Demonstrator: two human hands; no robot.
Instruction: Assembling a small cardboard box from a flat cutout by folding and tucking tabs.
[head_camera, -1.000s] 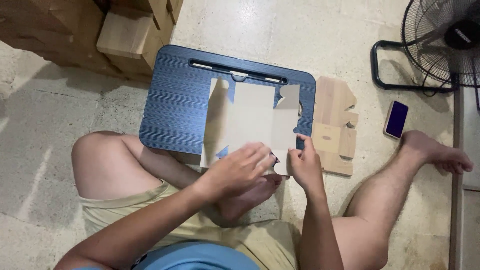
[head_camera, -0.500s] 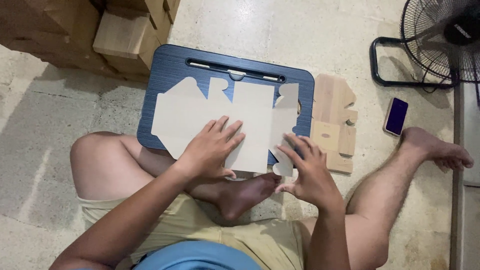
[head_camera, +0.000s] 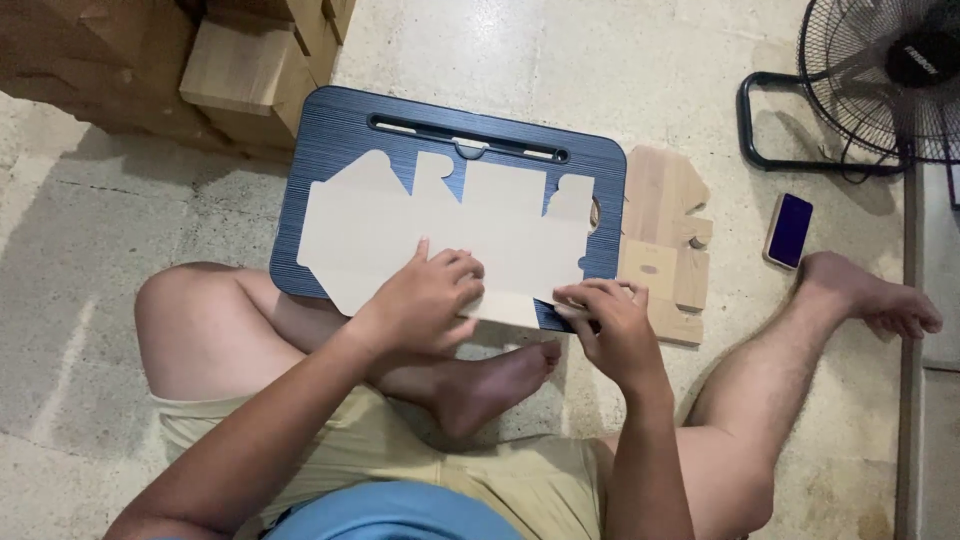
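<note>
A pale, flat die-cut cardboard blank (head_camera: 440, 225) lies spread open on a dark blue lap tray (head_camera: 345, 140) resting on the floor. My left hand (head_camera: 425, 300) presses palm-down on the blank's near edge, fingers curled. My right hand (head_camera: 610, 320) pinches the blank's near right flap at the tray's front edge.
A stack of brown flat cardboard blanks (head_camera: 665, 240) lies right of the tray. A phone (head_camera: 789, 229) rests on the floor beyond it, a black standing fan (head_camera: 880, 80) at the far right. Folded cardboard boxes (head_camera: 240, 70) are piled at the back left. My bare legs frame the tray.
The blank, folded over a second ago, has been opened out flat across the tray. My left hand slid back to its near edge and my right hand took the right flap.
</note>
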